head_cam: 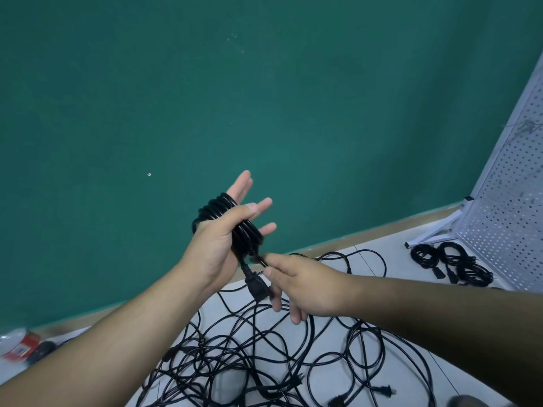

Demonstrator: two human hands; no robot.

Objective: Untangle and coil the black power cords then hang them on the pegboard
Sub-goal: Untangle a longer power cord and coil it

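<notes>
Green wall (pixel 264 98) behind. The pale tiled floor (pixel 396 289) carries a tangle (pixel 264 348) of black cords, and a white pegboard (pixel 508 186) stands right with bundles (pixel 452 261) at its foot. Left hand (pixel 216 245), fingers straight, thumb clamping, wears the coil (pixel 219 208), raised before the wall. The plug (pixel 258 287) hangs pointing down-right. Right hand (pixel 308 286) pinches the loose strand (pixel 258 258).

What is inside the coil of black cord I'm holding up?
Your left hand: the coil wraps round it, fingers sticking out above, thumb pressed on the loops. Whatever part of it the loops cover is hidden.
</notes>
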